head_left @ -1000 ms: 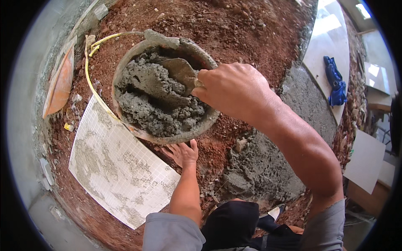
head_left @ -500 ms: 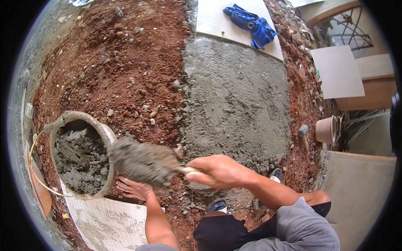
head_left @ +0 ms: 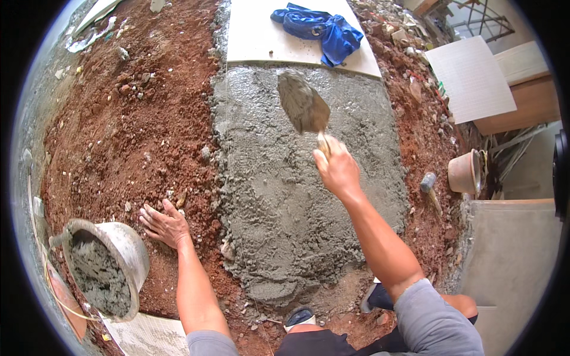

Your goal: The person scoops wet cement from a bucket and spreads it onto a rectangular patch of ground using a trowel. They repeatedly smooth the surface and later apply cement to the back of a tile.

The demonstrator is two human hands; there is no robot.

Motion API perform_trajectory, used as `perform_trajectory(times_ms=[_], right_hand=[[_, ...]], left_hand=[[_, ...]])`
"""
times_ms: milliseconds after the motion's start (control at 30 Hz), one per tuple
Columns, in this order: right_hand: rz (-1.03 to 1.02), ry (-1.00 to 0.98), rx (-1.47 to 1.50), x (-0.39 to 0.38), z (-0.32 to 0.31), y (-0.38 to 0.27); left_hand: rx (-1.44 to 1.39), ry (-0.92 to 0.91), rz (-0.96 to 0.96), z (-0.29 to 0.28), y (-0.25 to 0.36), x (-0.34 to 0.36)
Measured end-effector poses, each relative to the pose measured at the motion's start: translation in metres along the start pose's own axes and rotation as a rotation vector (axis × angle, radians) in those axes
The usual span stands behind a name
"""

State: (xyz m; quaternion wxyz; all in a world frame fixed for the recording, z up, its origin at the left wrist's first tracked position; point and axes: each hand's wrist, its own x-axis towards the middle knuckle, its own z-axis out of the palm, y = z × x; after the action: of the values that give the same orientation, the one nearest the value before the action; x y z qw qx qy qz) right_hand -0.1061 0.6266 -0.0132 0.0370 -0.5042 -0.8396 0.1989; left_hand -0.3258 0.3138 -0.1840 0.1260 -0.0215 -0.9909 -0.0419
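1 mortar bed (head_left: 297, 196) spreads across red soil (head_left: 119, 118), abutting 1 laid tile (head_left: 261, 35) so levels can match. 1 bucket (head_left: 116, 261) of mortar sits beside the left hand (head_left: 163, 224), whose fingers splay flat on the soil, apparently bracing. The right hand (head_left: 337, 169) clenches 1 loaded trowel (head_left: 304, 107) above the bed's far end.

Red stony soil (head_left: 119, 118) carries a grey mortar bed (head_left: 297, 196), a white tile (head_left: 261, 35) and a mortar bucket (head_left: 119, 255).
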Motion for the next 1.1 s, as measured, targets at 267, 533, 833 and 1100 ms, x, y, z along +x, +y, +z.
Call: perform_trajectory(times_ms=[267, 533, 833, 1100], right_hand=[[0.317, -0.143, 0.697, 0.037, 0.016, -0.004], [0.371, -0.366, 0.889, 0.088, 0.074, -0.115], [-0.09, -0.469, -0.305, 0.141, 0.014, -0.071], [0.087, -0.342, -0.426, 0.162, -0.024, -0.005]], left_hand=[[0.169, -0.052, 0.011, 0.002, 0.003, -0.001], [0.17, -0.055, 0.037, 0.004, -0.001, -0.003], [0.175, -0.013, 0.072, 0.002, 0.002, 0.0], [0.192, -0.033, 0.073, 0.004, -0.001, -0.002]])
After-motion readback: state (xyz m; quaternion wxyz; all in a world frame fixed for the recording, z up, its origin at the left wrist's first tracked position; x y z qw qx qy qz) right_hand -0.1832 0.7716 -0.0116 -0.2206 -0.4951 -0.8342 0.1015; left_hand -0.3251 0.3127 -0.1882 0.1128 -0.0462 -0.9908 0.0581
